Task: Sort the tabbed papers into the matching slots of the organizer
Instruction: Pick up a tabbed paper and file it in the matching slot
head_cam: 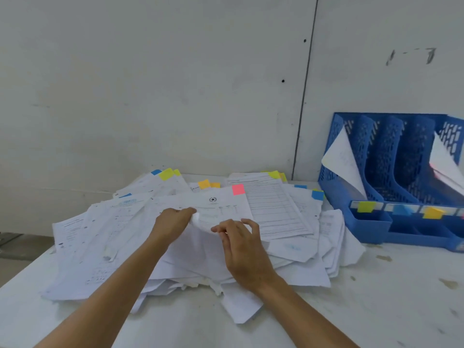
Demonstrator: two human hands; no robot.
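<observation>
**A:** Is any of the writing coming through?

**B:** Barely. The pink-tabbed sheet (pixel 226 209) is showing a round star emblem (pixel 213 199) near its top, but the print under it is blurring out. Off to the left of the left hand (pixel 173 223), a blue heading (pixel 128 201) is showing, unreadable. Just beyond the right hand (pixel 244 249), a ruled form (pixel 273 207) is lying with rows of fine lines.

**A:** What are the hands doing?

**B:** The left hand is gripping the curled near edge of the pink-tabbed sheet, with its fingers wrapping round it. The right hand is holding bent fingers at that same lifted edge, and I cannot tell whether it is pinching.

**A:** And under them?

**B:** A loose pile of papers (pixel 100 247) is spreading across the white table (pixel 376 297). They are thin white sheets, some crumpled, with yellow, orange and blue sticky tabs poking out on the side away from the hands.

**A:** The container?

**B:** Well to the right of the right hand, a blue perforated plastic organizer (pixel 391 159) is standing with upright slots. Its front strip is carrying a yellow-green label (pixel 366 206), a blue label (pixel 401 209) and an orange label (pixel 433 212). One white sheet (pixel 344 159) is leaning in the leftmost slot, and another sheet (pixel 447 162) is sitting in the slot at the frame's right edge.
</observation>
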